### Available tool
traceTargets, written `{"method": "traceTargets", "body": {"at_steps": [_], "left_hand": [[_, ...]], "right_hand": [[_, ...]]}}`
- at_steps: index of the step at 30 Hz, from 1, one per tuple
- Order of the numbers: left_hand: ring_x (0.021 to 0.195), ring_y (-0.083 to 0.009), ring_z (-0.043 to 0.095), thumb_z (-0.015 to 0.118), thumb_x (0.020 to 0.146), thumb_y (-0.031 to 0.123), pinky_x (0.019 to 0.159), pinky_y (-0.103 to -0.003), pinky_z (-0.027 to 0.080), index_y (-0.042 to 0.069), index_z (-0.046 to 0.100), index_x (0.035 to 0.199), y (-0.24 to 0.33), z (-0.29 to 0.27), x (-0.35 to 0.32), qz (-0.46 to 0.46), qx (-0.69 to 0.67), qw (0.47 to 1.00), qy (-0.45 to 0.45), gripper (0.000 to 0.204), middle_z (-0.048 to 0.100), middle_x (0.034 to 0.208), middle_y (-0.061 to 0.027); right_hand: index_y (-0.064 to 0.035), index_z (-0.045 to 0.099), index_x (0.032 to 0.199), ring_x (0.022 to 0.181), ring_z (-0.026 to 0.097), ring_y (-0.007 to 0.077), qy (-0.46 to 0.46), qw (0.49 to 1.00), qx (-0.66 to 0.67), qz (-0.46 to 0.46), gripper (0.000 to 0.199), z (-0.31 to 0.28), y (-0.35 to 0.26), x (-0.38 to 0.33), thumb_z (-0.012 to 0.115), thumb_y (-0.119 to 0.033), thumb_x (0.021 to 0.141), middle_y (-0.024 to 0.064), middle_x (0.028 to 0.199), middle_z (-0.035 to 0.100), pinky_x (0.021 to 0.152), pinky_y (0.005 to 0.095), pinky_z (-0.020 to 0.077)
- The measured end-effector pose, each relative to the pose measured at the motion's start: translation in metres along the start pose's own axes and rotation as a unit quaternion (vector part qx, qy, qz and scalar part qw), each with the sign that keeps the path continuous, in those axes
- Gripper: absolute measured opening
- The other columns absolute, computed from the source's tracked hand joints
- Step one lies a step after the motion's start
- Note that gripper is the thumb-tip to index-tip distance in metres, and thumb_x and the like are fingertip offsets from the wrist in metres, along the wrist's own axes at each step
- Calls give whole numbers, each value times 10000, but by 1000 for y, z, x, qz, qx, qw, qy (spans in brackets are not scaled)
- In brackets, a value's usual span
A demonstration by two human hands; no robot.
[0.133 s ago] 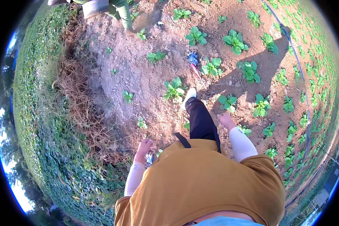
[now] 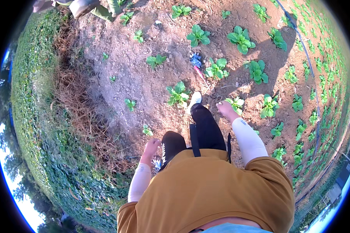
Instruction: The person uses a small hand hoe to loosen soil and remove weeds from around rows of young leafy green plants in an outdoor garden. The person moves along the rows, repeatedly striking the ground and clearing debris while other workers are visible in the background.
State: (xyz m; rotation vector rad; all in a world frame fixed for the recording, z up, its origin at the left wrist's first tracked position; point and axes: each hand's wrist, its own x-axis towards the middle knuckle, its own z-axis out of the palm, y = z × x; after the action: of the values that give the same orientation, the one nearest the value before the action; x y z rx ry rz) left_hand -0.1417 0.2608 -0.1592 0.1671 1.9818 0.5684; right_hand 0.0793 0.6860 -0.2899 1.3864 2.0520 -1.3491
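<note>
My left hand (image 2: 151,146) hangs by my left side with its fingers curled in, and no object shows in it. Below it, a small white-and-blue thing (image 2: 157,162) lies partly hidden by my body; I cannot make out what it is. Further right and forward, my right hand (image 2: 224,108) is loosely closed beside a leafy green plant (image 2: 236,104), and nothing is seen in its fingers. Ahead of my white shoe (image 2: 195,98), a slim tool with a pinkish-red handle (image 2: 199,72) rests on the soil, touching a crumpled blue bundle (image 2: 196,59).
Leafy seedlings (image 2: 240,40) grow in spaced rows ahead and to the right. A dark hose (image 2: 305,54) runs along the right side. Dry brown vines (image 2: 76,97) border dense green foliage (image 2: 42,128) on the left. Another person's green-trousered leg (image 2: 102,12) shows at top left.
My right hand has swung forward and slightly left. My left knee has come into view, and my left hand has risen a little. The other person has shifted toward the upper left.
</note>
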Motion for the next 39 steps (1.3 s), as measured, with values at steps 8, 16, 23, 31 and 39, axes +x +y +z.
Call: {"method": "traceTargets", "body": {"at_steps": [8, 16, 23, 31, 39], "left_hand": [[1019, -285, 520, 607, 788, 238, 889, -373, 414, 50, 564, 1047, 148, -41, 138, 135, 266, 954, 37, 323, 555, 1028, -146], [1338, -312, 150, 582, 780, 451, 1033, -547, 216, 129, 386, 1305, 199, -80, 264, 116, 514, 844, -106, 646, 244, 1420, -144], [946, -265, 552, 620, 749, 379, 858, -391, 390, 70, 613, 914, 222, -109, 361, 255, 492, 825, -108, 350, 609, 940, -96], [791, -275, 576, 678, 693, 304, 738, -374, 438, 58, 598, 829, 247, -116, 407, 315, 425, 845, -74, 293, 598, 807, -96], [783, -272, 578, 681, 685, 285, 728, -374, 441, 56, 599, 822, 263, -108, 426, 327, 414, 844, -99, 279, 597, 798, -93]], "right_hand": [[26, 586, 895, 602, 605, 192, -9, 978, 185, 92, 338, 53, -38, 161, 601, -297, 798, 99, 718, 614, 548, 314, 469], [4, 576, 856, 684, 613, 200, 9, 989, 96, 113, 367, 74, -109, 251, 633, -349, 771, 114, 781, 624, 594, 323, 482], [-23, 376, 1267, 1102, 470, 374, 106, 991, -82, 26, 660, 85, -129, 390, 671, -230, 714, 235, 1320, 344, 869, 424, 450], [-202, 391, 1272, 916, 596, 282, 61, 956, -286, -20, 490, 101, -154, 530, 558, -167, 812, 124, 1387, 301, 767, 428, 483], [-101, 661, 957, 943, 623, 245, -78, 940, -273, 189, 246, 103, -91, 484, 612, -234, 756, 99, 1012, 644, 774, 359, 505]]}}
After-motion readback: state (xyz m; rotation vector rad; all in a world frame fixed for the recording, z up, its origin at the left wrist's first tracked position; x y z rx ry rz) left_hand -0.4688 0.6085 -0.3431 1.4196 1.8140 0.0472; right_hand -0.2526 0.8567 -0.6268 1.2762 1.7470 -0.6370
